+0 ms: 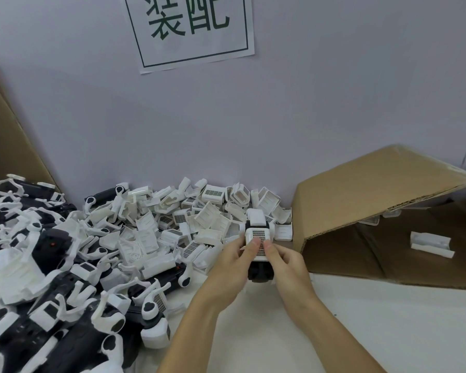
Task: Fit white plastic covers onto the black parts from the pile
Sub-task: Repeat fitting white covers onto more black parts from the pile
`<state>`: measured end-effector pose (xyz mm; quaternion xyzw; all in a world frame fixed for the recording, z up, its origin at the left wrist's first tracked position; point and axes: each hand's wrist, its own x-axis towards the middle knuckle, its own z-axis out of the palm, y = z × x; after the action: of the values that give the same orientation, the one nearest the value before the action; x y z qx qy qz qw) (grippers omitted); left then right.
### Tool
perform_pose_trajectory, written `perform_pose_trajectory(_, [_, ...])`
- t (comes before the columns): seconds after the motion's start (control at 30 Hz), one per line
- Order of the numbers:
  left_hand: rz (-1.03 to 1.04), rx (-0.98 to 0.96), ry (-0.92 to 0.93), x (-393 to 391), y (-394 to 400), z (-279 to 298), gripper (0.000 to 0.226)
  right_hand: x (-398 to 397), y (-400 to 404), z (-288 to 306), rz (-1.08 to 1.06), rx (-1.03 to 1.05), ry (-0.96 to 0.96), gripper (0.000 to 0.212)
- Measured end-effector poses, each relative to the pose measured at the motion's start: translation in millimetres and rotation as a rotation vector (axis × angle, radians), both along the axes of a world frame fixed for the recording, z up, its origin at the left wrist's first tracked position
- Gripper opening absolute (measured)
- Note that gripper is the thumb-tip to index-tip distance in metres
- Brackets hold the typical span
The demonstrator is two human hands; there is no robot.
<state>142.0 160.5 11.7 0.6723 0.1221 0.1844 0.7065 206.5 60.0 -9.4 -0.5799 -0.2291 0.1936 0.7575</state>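
Both hands hold one black part [258, 270] in the middle of the table, near the cardboard box [388, 200]. The left hand [234, 261] and the right hand [285, 262] are curled around it, and both thumbs press a white cover [259, 238] with a mesh onto its top. The cover seems almost seated. Much work is left, I think: a big pile of loose covers [194, 222] lies behind, and black parts [38, 305] fill the left side.

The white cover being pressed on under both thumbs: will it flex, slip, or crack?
The white cover looks like thin moulded plastic, so probably light and stiff. Its mesh panel may give slightly under the left hand and right hand thumbs. Matte surface: unlikely slippery.
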Motion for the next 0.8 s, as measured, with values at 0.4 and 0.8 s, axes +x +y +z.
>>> perform_pose_trajectory(0.4, [0.146,0.019,-0.036,7.4,-6.0,-5.4,0.024,-1.9,-1.6,1.8,0.058,0.072,0.044,0.028])
perform_pose_trajectory(0.8, [0.258,0.033,-0.06,8.4,-12.0,-2.1,0.033,-3.6,-0.4,5.6,-0.018,0.077,0.075,0.031])
